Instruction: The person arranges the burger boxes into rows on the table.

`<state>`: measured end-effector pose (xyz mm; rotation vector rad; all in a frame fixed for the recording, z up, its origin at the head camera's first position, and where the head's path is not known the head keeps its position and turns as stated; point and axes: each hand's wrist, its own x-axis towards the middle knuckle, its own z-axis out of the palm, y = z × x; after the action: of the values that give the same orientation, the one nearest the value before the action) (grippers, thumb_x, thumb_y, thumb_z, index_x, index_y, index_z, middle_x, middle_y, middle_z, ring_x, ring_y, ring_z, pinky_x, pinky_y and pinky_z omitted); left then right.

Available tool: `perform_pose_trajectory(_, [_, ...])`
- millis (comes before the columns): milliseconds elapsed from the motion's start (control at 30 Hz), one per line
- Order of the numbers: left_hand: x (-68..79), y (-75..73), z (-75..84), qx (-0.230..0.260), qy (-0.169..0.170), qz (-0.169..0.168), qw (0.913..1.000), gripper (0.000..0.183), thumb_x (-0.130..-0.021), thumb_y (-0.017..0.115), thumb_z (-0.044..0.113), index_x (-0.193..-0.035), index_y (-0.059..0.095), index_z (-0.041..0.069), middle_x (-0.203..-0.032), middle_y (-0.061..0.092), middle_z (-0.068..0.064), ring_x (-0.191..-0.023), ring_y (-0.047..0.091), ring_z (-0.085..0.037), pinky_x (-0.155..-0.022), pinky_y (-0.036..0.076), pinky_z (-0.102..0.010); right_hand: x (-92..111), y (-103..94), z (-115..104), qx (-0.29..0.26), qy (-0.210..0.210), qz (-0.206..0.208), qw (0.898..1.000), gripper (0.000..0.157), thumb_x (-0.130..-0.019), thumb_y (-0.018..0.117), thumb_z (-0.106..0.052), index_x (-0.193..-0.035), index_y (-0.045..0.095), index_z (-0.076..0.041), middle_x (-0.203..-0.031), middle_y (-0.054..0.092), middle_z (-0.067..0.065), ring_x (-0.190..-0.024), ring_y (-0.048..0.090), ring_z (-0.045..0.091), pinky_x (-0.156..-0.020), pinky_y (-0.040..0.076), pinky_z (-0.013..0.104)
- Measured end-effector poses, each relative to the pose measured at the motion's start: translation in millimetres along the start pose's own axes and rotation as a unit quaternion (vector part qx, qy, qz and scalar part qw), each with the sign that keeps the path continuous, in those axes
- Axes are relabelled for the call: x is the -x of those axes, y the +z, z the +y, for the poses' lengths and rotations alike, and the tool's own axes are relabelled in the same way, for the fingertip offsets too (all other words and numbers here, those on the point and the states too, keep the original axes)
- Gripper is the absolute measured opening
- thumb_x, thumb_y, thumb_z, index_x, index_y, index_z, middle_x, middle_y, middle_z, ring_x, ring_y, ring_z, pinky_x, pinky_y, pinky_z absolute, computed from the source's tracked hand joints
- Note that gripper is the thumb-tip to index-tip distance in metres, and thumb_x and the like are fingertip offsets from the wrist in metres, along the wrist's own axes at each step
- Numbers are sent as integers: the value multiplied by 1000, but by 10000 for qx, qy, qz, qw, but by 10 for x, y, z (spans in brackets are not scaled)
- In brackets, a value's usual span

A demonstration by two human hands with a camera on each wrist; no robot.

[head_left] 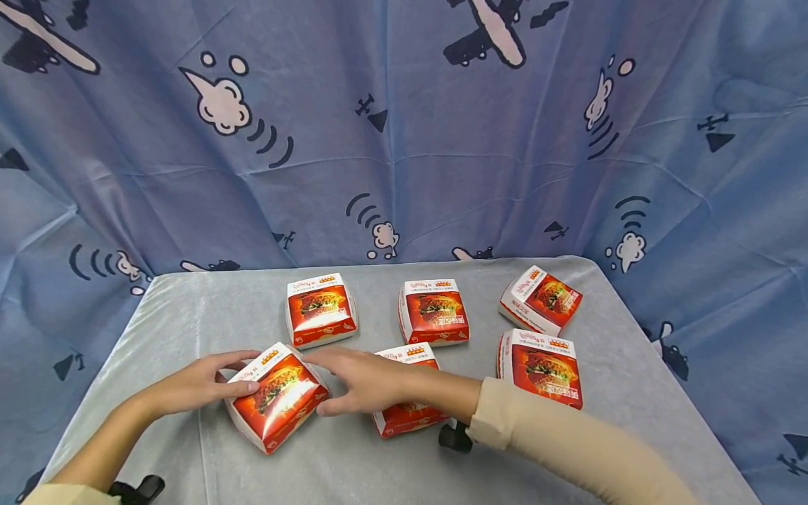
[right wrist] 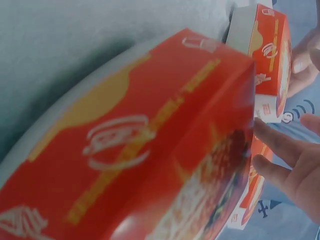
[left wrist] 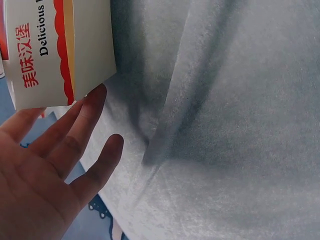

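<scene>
"Where's the left hand (head_left: 196,382) pinching the burger box (head_left: 278,403)?"

"Around seven-thirty, head view; the right hand (head_left: 372,382) is flanking it, fingers apart. Only the left wrist view is showing its flat, lettered wall."

Note table (head_left: 631,379): grey, cloth-covered, creased at left. Carries three boxes (head_left: 434,315) along far side, centre box (head_left: 410,423) and right box (head_left: 544,372) nearer. Cannot confirm contact with left box (head_left: 282,396).
</scene>
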<state>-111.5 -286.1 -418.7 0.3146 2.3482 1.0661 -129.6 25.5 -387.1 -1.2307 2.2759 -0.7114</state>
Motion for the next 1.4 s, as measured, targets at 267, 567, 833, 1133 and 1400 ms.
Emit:
perform_pose_trajectory(267, [19, 23, 23, -40, 72, -118, 9999, 71, -93, 68, 33, -149, 40, -2, -130, 58, -25, -90, 63, -22, -75, 50, -38, -43, 63, -51, 293, 121, -263, 9992, 65, -94, 68, -36, -151, 43, -18, -152, 42, 4, -135, 42, 13, -109, 39, 32])
perform_pose_trajectory(567, [-2, 37, 49, -56, 39, -172, 9998, 66, -97, 62, 34, -149, 42, -1, -133, 56, -25, -101, 61, -25, -79, 50, -40, -26, 77, -50, 524, 83, -452, 9976, 57, -95, 66, -38, -146, 52, -17, -154, 41, 5, -140, 38, 12, -111, 36, 31])
perform_pose_trajectory(833, [-27, 32, 68, 155, 188, -175, 9996, 64, -99, 61, 31, -149, 41, -3, -132, 56, -25, -95, 64, -21, -77, 50, -37, -17, 61, -45, 517, 146, -501, 9973, 57, -95, 64, -40, -146, 51, -18, -155, 40, 5, -141, 37, 12, -111, 36, 33])
perform_pose_trajectory(1133, [-42, 48, 115, 40, 597, -62, 9982, 64, -95, 68, 28, -146, 44, -2, -128, 59, -22, -99, 64, -21, -75, 52, -30, -2, 47, -35, 517, 227, -525, 9970, 56, -96, 63, -41, -146, 52, -17, -155, 40, 5, -140, 38, 13, -111, 37, 34])
perform_pose_trajectory(1400, [-61, 55, 146, 96, 575, -150, 9982, 65, -95, 68, 27, -147, 43, -3, -128, 59, -22, -97, 63, -20, -74, 53, -31, 32, 59, -67, 776, 335, -355, 9958, 55, -96, 63, -41, -145, 52, -20, -150, 44, 2, -130, 48, 14, -103, 46, 37])
